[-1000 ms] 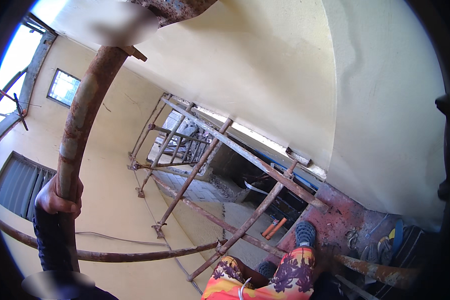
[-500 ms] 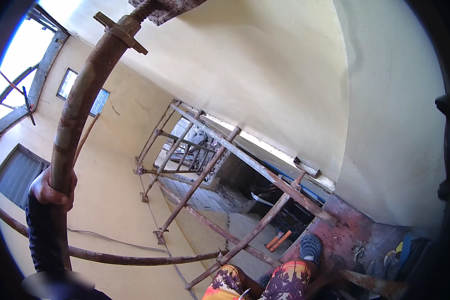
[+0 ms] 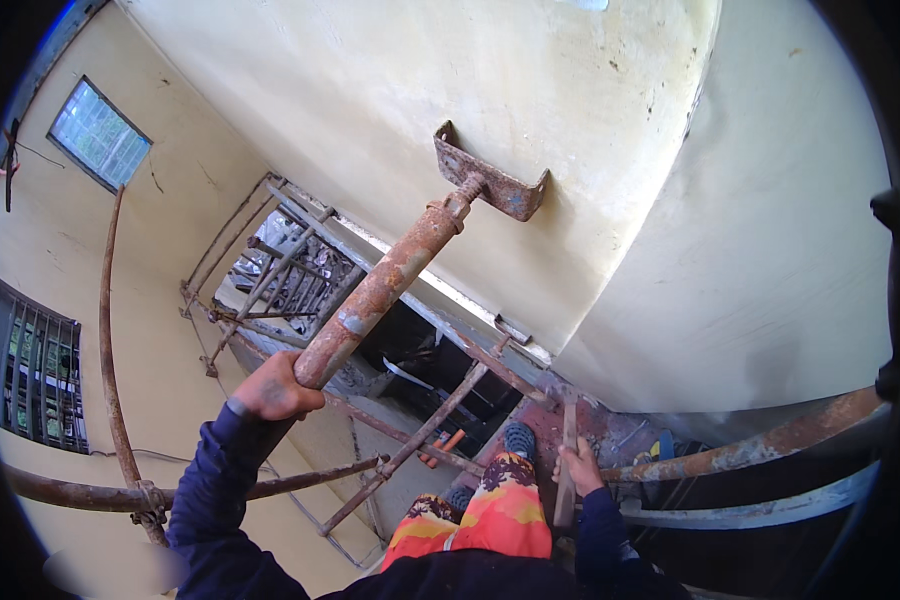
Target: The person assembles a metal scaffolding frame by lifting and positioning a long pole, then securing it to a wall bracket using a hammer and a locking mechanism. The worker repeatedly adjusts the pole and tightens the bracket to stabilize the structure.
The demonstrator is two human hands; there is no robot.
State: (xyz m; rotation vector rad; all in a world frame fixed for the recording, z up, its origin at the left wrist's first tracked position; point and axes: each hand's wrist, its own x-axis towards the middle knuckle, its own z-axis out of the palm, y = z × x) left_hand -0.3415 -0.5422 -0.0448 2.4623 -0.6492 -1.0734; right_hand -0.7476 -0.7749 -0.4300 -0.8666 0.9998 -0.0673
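Observation:
My left hand [image 3: 275,388] is closed round a rusty steel scaffold prop [image 3: 385,285]. The prop slants up to the right, and a threaded rod with a U-shaped head [image 3: 490,177] tops it, in front of the cream wall. Whether the head touches the wall, I cannot tell. Lower right, my right hand [image 3: 578,468] grips an upright wooden handle [image 3: 568,432]; its upper end is blurred, so the tool's kind does not show. Beneath my hands are my legs in bright patterned shorts [image 3: 500,505] and a dark clog [image 3: 519,439].
Rusty scaffold pipes [image 3: 410,455] cross below, over a lower floor. A reddish board [image 3: 600,425] lies by my foot. On the right run a rusty pipe [image 3: 750,450] and a grey pipe [image 3: 760,512]. A barred window [image 3: 40,370] is on the left wall.
The view has shifted. The prop, still in my left hand, now leans further right with its U-shaped head fully in sight. My right hand with the wooden handle has come into view.

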